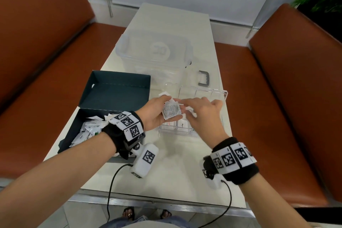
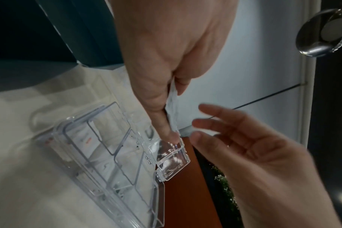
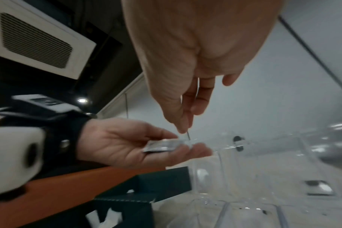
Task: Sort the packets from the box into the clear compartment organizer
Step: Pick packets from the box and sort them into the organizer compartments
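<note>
I have my left hand turned palm-up at the centre of the head view, fingers and thumb curled around a small stack of white packets, the printed back of the top one facing me. Holding them fanned like this lets me read each one before choosing a slot. My right hand hovers just right of the stack with its fingers loosely spread; in the right wrist view its thumb and forefinger tips are drawn together at the top packet's edge, but I cannot tell whether they actually pinch it.

Both hands sit directly over the clear compartment organizer, which lies on the bench right of centre with its lid flaps open, so a packet can drop straight down. A few packets already lie in the near compartments.

The dark box stands open at the left of the frame, just beside the organizer, with many packets left inside, so I judge the sorting is at an early stage. A clear lidded tub stands behind, towards the top.
</note>
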Demonstrator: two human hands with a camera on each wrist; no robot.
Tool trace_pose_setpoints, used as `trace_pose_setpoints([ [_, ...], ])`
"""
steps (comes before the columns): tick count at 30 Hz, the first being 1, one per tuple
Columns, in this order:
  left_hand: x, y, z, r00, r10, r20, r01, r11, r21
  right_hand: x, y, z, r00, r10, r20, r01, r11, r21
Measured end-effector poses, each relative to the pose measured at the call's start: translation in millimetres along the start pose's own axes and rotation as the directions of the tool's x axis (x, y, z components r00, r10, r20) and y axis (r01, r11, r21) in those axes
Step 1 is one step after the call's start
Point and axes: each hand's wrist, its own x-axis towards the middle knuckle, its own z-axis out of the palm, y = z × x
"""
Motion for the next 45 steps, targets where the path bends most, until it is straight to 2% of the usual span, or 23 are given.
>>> trace_pose_setpoints([
  [3, 1.4, 1.5, 1.9, 1.000, -0.014, -0.005, 0.014, 1.000, -0.014, -5.2, -22.2, 2.8, 0.984, -0.170, 0.057, 0.176, 0.977, -0.117],
  [6, 2.3, 2.5, 4.6, 1.000, -0.028, 0.007, 0.028, 0.999, 0.015, -3.7, -22.2, 4.2, 0.977, -0.204, 0.063, 0.213, 0.957, -0.198],
  [8, 2.8, 3.2, 4.6, 0.998, -0.038, 0.044, 0.036, 0.999, 0.040, -3.1, -17.5, 2.0, 0.978, -0.208, 0.026, 0.210, 0.967, -0.143],
  [9, 2.7, 2.8, 4.9, 0.997, -0.041, 0.061, 0.038, 0.998, 0.052, -2.7, -15.2, 0.6, 0.982, -0.188, 0.015, 0.188, 0.979, -0.074],
  [11, 3.4, 0.7, 6.4, 0.997, -0.041, 0.072, 0.036, 0.997, 0.066, 0.2, -9.9, -5.2, 0.997, -0.050, 0.054, 0.039, 0.983, 0.180],
  [13, 4.1, -1.7, 7.8, 0.997, -0.039, 0.061, 0.034, 0.996, 0.085, 5.5, -1.4, -13.3, 0.990, 0.121, 0.071, -0.139, 0.906, 0.400],
  [14, 4.6, -2.6, 8.2, 0.998, -0.035, 0.060, 0.028, 0.994, 0.106, 8.7, 5.0, -17.3, 0.981, 0.186, 0.059, -0.193, 0.878, 0.438],
  [19, 6.2, -2.7, 8.6, 0.997, 0.006, 0.076, -0.024, 0.974, 0.226, 23.5, 49.7, -21.0, 0.913, 0.402, 0.068, -0.402, 0.861, 0.313],
  [23, 6.6, -2.4, 8.9, 0.998, 0.011, 0.065, -0.027, 0.967, 0.253, 24.4, 73.8, -3.8, 0.864, 0.467, 0.187, -0.501, 0.835, 0.228],
  [26, 7.0, -4.0, 9.5, 0.998, 0.008, 0.060, -0.023, 0.964, 0.266, 19.2, 76.5, 15.2, 0.797, 0.511, 0.320, -0.574, 0.807, 0.141],
  [28, 6.7, -4.5, 8.9, 0.998, 0.006, 0.056, -0.021, 0.962, 0.273, 15.5, 74.5, 27.5, 0.757, 0.547, 0.358, -0.595, 0.803, 0.031],
  [30, 6.5, -4.4, 7.4, 0.999, 0.006, 0.051, -0.020, 0.960, 0.278, 12.2, 73.9, 37.6, 0.739, 0.569, 0.360, -0.603, 0.797, -0.021],
  [32, 6.1, -4.1, 5.3, 0.999, 0.007, 0.045, -0.019, 0.960, 0.279, 8.4, 74.5, 45.6, 0.739, 0.576, 0.349, -0.601, 0.798, -0.046],
  [34, 5.7, -3.7, 2.4, 0.999, 0.010, 0.040, -0.020, 0.960, 0.280, 3.9, 74.7, 52.2, 0.766, 0.554, 0.326, -0.548, 0.828, -0.121],
  [38, 5.4, -4.5, -2.1, 0.999, 0.015, 0.039, -0.025, 0.962, 0.271, -4.8, 78.2, 61.7, 0.846, 0.415, 0.336, -0.313, 0.895, -0.319],
  [42, 6.2, -8.0, -4.6, 0.999, 0.036, 0.031, -0.043, 0.962, 0.270, -6.5, 80.5, 61.4, 0.852, 0.346, 0.394, -0.180, 0.899, -0.400],
  [45, 6.3, -9.2, -6.3, 0.997, 0.064, 0.046, -0.075, 0.953, 0.295, -5.3, 76.4, 54.4, 0.868, 0.321, 0.379, -0.153, 0.899, -0.411],
])
